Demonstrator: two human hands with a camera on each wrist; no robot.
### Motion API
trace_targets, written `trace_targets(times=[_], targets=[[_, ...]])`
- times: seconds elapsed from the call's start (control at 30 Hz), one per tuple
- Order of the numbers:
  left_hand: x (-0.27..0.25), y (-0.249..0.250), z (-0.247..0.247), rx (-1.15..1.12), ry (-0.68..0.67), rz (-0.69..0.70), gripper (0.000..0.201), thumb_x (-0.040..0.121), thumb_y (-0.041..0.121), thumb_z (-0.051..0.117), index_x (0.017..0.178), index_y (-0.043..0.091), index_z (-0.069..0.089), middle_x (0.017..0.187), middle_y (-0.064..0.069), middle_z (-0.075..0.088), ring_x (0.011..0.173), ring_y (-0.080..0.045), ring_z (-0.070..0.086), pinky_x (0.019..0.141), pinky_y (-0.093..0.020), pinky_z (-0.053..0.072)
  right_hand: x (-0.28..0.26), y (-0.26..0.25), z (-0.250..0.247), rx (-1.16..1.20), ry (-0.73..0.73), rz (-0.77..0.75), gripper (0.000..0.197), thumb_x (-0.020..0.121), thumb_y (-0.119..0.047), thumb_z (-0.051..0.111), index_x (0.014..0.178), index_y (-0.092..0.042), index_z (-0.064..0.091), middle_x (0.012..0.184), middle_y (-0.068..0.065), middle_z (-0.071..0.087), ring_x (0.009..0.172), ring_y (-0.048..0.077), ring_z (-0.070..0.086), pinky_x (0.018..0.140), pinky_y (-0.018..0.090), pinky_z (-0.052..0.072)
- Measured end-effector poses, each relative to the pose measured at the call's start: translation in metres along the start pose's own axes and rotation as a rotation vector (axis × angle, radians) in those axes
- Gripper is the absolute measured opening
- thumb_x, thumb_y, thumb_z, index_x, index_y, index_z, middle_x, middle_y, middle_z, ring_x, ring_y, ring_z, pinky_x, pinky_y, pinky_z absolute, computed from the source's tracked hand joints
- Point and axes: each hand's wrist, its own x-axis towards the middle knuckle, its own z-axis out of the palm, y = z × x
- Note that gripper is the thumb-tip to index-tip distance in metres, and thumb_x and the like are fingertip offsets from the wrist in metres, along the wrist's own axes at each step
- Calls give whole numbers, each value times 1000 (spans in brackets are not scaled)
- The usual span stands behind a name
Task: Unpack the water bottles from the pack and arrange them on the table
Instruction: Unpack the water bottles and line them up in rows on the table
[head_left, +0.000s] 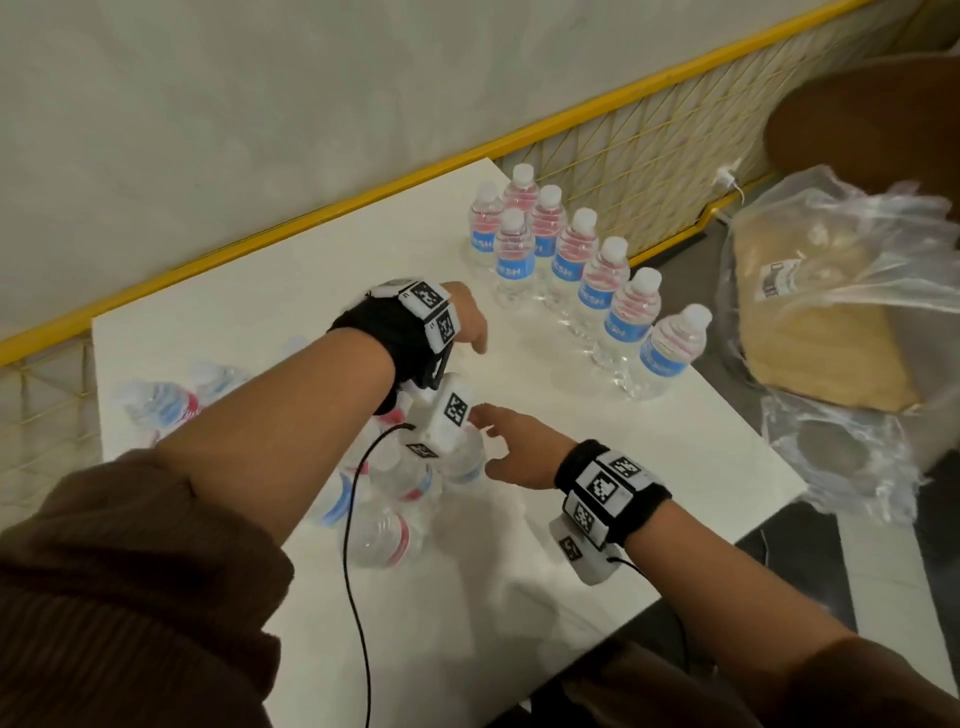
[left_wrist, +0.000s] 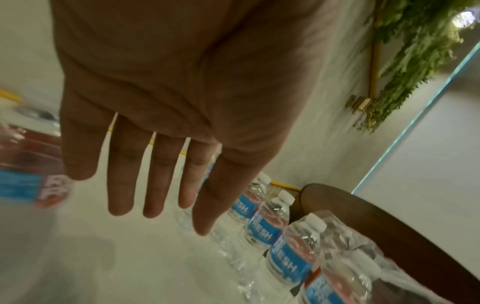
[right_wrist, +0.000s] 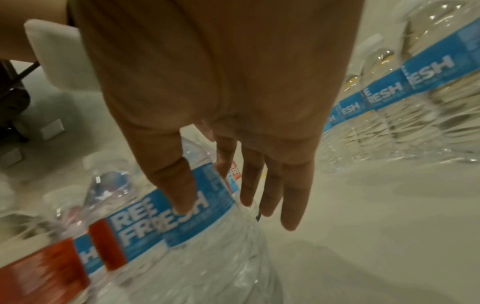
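Several clear water bottles with blue labels stand in a row (head_left: 592, 280) at the far right of the white table (head_left: 260, 312), and this row also shows in the wrist views (left_wrist: 283, 265) (right_wrist: 405, 82). The pack of bottles (head_left: 395, 499) in loose clear wrap sits mid-table, partly under my left forearm. My left hand (head_left: 470, 325) hovers between pack and row with straight fingers (left_wrist: 161, 205) and holds nothing. My right hand (head_left: 506, 447) is open at the pack's right side, and its thumb (right_wrist: 182, 197) lies over the blue label of a pack bottle (right_wrist: 182, 236).
More bottles (head_left: 161, 405) lie blurred at the table's left end. A clear plastic bag with a tan item (head_left: 831, 322) sits past the right edge, beside a brown round seat (head_left: 872, 114). A yellow mesh rail (head_left: 623, 156) runs behind the table. A black cable (head_left: 353, 571) hangs from my left wrist.
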Motion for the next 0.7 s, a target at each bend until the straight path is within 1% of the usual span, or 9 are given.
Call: trace_targets(times=[0.07, 0.17, 0.2, 0.27, 0.3, 0.37, 0.5, 0.63, 0.7], targets=[[-8, -10, 7, 111, -35, -22, 52, 79, 33, 71, 123, 9, 60, 127, -6, 60, 116, -25, 58, 98, -35, 47, -5, -7, 9, -15, 26, -3, 73, 78, -16, 72, 140, -14, 34, 136, 8, 47, 122, 25, 49, 97, 30, 41], [-11, -22, 20, 252, -70, -13, 62, 76, 45, 69, 127, 14, 57, 136, -1, 54, 125, -22, 49, 106, -37, 40, -7, -16, 25, -31, 101, -23, 76, 73, -28, 78, 136, -13, 38, 134, 7, 47, 119, 26, 51, 90, 28, 40], [-15, -24, 23, 279, -66, -5, 59, 77, 44, 69, 127, 13, 57, 136, 0, 53, 126, -23, 48, 105, -34, 40, -8, -18, 29, -18, 129, -16, 76, 74, -29, 78, 136, -14, 38, 135, 7, 47, 119, 27, 51, 89, 28, 39], [-22, -27, 29, 296, -57, 15, 45, 83, 30, 67, 122, 8, 61, 130, 0, 55, 122, -24, 51, 94, -26, 41, -10, -20, 35, 5, 182, 11, 75, 78, -30, 75, 139, -14, 34, 136, 7, 47, 119, 27, 51, 87, 27, 38], [-23, -28, 33, 308, -64, 27, 37, 86, 24, 65, 118, 5, 63, 127, -3, 57, 119, -25, 53, 90, -26, 42, -11, -20, 36, 10, 203, 20, 74, 79, -30, 73, 139, -14, 34, 136, 7, 48, 119, 27, 51, 86, 26, 37], [-22, -33, 38, 337, -47, 47, 33, 84, 18, 66, 114, 3, 64, 125, -10, 61, 114, -27, 57, 93, -30, 47, -10, -17, 37, 22, 240, 31, 71, 79, -30, 73, 137, -13, 35, 133, 8, 52, 117, 28, 53, 85, 26, 39], [-26, -31, 40, 338, 9, 67, 45, 75, 20, 75, 117, 10, 64, 121, -8, 62, 112, -27, 60, 92, -32, 48, -15, -7, 30, 83, 315, 89, 71, 79, -31, 73, 137, -13, 35, 127, 11, 56, 113, 29, 55, 87, 32, 45], [-24, -17, 38, 232, 63, 132, 42, 73, 28, 77, 110, 10, 67, 115, -6, 65, 101, -29, 64, 89, -42, 54, -21, 12, 12, 147, 462, 142, 66, 81, -27, 71, 134, -10, 36, 126, 12, 56, 113, 29, 55, 82, 26, 40], [-19, -6, 40, 152, 90, 159, 39, 79, 28, 72, 111, 6, 67, 115, -8, 65, 104, -27, 63, 91, -36, 51, -22, 22, 1, 171, 537, 180, 69, 82, -27, 70, 137, -10, 33, 127, 13, 55, 114, 29, 55, 83, 26, 40]])
